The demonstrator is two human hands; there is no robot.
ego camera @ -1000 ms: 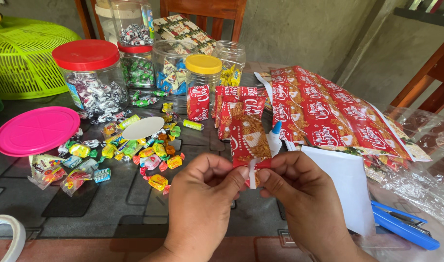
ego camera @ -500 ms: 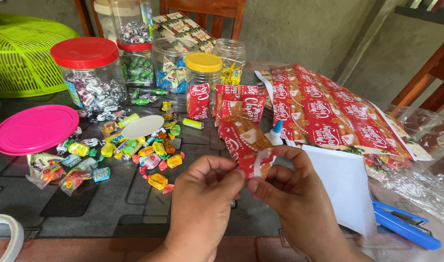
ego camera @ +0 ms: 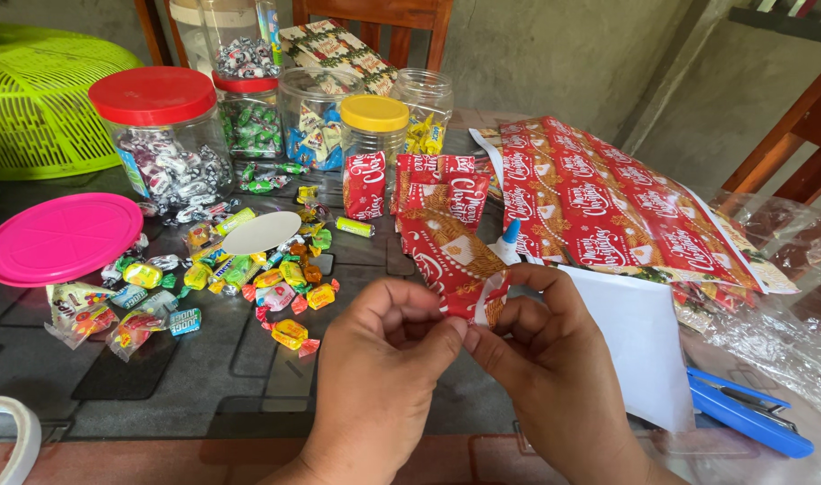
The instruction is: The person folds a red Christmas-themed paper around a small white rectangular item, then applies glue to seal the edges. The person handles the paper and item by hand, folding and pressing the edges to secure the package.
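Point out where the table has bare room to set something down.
Bare dark table lies between the tape roll, the loose candies and the left hand. It is crowded at the jars, the pink lid and the wrapping sheets.

So the red wrapping-paper packet (ego camera: 452, 260) was standing upright a second ago, now it's tipped over leaning left. Right hand (ego camera: 554, 368) has curled its thumb over the bottom end, left hand (ego camera: 374, 377) fingertips slid under it.
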